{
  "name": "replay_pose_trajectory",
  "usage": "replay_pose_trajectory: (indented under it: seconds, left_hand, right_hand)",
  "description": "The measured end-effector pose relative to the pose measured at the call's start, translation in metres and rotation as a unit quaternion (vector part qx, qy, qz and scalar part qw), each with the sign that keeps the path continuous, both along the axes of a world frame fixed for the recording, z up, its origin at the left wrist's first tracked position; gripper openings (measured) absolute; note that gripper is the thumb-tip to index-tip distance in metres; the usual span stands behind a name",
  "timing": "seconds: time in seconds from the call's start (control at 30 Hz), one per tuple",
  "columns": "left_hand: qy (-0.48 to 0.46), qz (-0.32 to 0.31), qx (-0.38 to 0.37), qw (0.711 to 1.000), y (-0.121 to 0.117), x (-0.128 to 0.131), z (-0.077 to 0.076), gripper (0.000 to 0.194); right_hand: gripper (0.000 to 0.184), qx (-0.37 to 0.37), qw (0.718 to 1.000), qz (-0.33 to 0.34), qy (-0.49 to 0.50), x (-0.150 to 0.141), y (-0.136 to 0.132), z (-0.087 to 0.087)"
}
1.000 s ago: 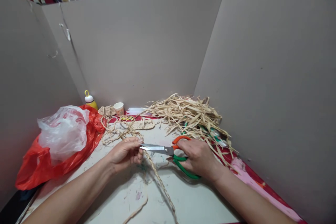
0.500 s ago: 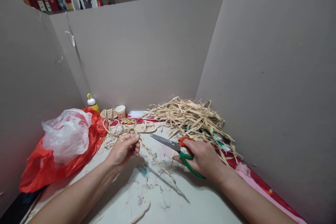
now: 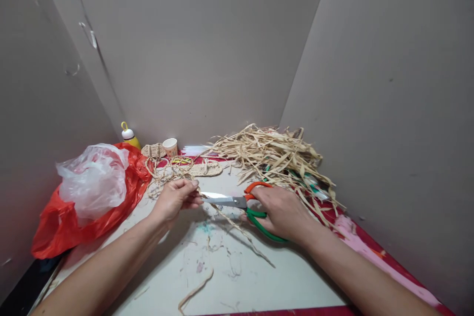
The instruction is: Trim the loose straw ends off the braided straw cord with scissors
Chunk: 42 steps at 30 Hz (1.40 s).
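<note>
Between thumb and fingers, my left hand [image 3: 177,200] pinches a twisted straw cord [image 3: 237,226], whose loose end slants down to the right above the table. My right hand [image 3: 283,212] grips scissors [image 3: 233,201] with one orange and one green handle. Their blades point left and lie at the cord close to my left fingertips. Whether the blades are parted around the cord I cannot tell. Behind my left hand is a tangle of thin straw cord [image 3: 163,175], beside a flat woven straw sole [image 3: 207,168].
A heap of dry straw strips [image 3: 274,153] lies at the back right. Red and clear plastic bags [image 3: 92,182] fill the left side. A paper cup [image 3: 170,147] and a yellow bottle [image 3: 129,137] stand at the back. Grey panels [image 3: 207,59] enclose the table [image 3: 259,281].
My right hand has brought the scissors left, so the blades now reach the cord beside my left fingers. The view has tilted slightly downward.
</note>
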<state>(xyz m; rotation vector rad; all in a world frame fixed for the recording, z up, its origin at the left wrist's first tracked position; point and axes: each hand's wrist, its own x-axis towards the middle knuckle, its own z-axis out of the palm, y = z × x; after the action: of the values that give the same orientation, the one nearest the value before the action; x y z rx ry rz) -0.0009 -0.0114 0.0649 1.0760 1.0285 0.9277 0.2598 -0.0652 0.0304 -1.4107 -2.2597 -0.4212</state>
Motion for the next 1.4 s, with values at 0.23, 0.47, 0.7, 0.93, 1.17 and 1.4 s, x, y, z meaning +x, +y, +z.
replay_pose_trajectory:
  seconds: [0.23,0.47,0.7,0.93,1.17,1.4]
  left_hand:
    - [-0.029,-0.021,-0.027,0.999,-0.001,0.001,-0.001,0.025]
    - [-0.076,-0.059,-0.081,0.992,-0.002,0.004,0.000,0.016]
    - [-0.093,-0.085,-0.092,0.988,-0.005,0.004,0.002,0.013]
    - [-0.105,-0.090,-0.077,0.987,-0.006,0.004,0.003,0.015]
    - [-0.133,-0.102,-0.100,0.981,-0.007,0.003,0.004,0.015]
    - [-0.149,-0.109,-0.128,0.974,-0.012,0.007,0.004,0.013]
  right_hand:
    - [0.032,0.020,1.000,-0.006,-0.003,0.002,0.003,-0.008]
    - [0.029,0.026,1.000,-0.002,-0.007,0.003,0.003,-0.012]
    - [0.032,0.025,1.000,0.013,0.006,0.002,0.002,-0.008]
    - [0.028,0.013,1.000,0.022,0.004,0.002,0.000,-0.005]
    - [0.023,0.037,0.999,0.023,0.003,0.004,0.002,-0.007]
    - [0.031,0.083,0.996,0.020,-0.002,0.003,0.002,-0.007]
